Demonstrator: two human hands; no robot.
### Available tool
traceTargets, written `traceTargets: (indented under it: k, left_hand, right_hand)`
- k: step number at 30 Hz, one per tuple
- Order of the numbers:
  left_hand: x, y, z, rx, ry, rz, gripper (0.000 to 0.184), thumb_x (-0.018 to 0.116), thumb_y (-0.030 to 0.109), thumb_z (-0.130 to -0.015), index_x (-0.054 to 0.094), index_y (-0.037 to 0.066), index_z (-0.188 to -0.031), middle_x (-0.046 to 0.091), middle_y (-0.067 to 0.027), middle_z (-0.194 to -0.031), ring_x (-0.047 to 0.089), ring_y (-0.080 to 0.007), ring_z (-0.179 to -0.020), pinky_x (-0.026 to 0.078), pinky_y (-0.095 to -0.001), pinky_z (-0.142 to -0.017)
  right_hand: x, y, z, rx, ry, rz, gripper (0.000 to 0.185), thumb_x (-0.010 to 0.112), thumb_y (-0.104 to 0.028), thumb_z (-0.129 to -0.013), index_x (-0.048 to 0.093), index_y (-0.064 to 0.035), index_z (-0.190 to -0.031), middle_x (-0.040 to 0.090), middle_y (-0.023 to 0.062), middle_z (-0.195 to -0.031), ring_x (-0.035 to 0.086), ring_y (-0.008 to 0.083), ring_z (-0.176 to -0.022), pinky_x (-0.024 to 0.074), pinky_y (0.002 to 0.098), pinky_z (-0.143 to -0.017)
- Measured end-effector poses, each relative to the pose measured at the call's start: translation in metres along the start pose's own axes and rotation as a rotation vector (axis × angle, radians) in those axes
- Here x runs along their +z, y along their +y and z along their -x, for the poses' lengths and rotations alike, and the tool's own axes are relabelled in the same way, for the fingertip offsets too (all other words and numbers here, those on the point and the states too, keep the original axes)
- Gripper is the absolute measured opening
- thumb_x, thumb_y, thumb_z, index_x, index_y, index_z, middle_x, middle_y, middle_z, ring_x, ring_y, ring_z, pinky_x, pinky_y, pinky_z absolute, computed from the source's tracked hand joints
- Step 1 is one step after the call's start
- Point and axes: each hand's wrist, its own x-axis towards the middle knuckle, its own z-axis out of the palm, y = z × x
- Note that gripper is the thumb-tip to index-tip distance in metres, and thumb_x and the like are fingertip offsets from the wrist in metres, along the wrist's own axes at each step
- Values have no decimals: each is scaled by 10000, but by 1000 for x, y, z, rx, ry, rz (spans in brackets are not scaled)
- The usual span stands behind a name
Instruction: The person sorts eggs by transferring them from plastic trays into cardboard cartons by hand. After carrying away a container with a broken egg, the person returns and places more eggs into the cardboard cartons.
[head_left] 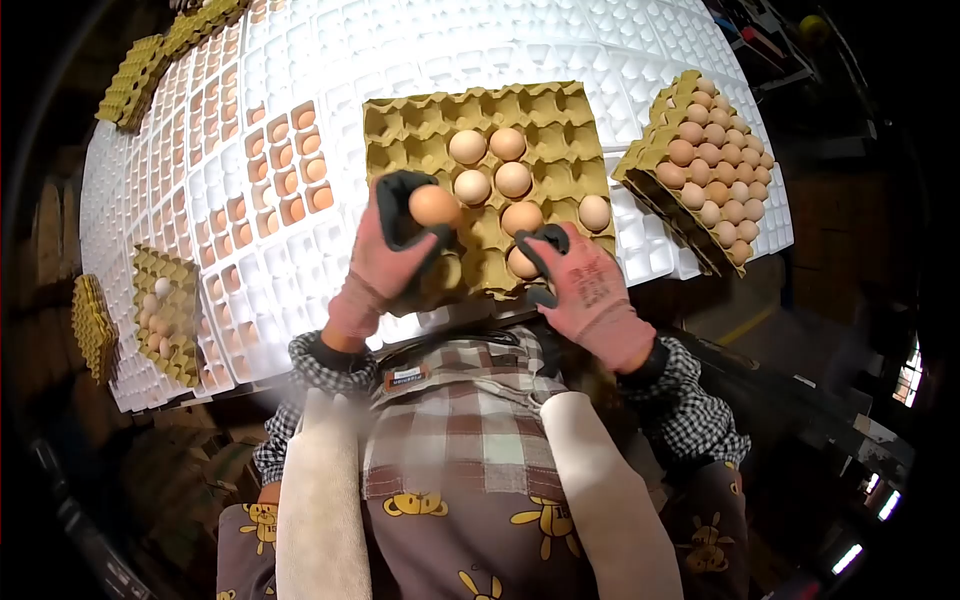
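Note:
In a pink glove with dark fingertips, my left hand [393, 245] grips a brown egg [434, 205] above the left part of a yellow-brown cardboard tray [400, 125]. Several eggs [508, 144] sit in the middle cups of this tray, and a single egg [594, 212] lies near its right edge. My right hand [585, 283], gloved the same way, has its fingers curled around an egg [522, 262] at the tray's front edge. Just beyond those fingers another egg [522, 218] rests in a cup.
White moulded trays [300, 50] cover the table, many on the left holding eggs. To the right, a full egg tray [715, 165] sits on stacked cardboard trays. A part-filled cardboard tray [165, 315] and more empty ones [92, 325] lie at the left.

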Motion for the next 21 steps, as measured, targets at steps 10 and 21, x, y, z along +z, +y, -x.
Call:
traceTargets:
  k: [10, 21]
  left_hand:
    - [14, 7, -40, 180, -13, -705, 565, 819, 194, -719, 580, 92, -1220, 627, -128, -1083, 650, -339, -941, 533, -396, -836]
    - [28, 51, -96, 189, -339, -1482, 496, 816, 310, -708, 649, 129, -1139, 590, -189, -1163, 663, -308, -926, 530, -392, -853]
  right_hand:
    - [-21, 39, -13, 395, -28, -1872, 315, 572, -163, -935, 607, 27, -1184, 637, 80, -957, 614, 103, -741, 498, 238, -633]
    - [-15, 19, -53, -35, -27, 234, 605, 879, -374, -612, 678, -272, -1174, 477, 134, -1334, 588, 294, -1098, 505, 403, -913]
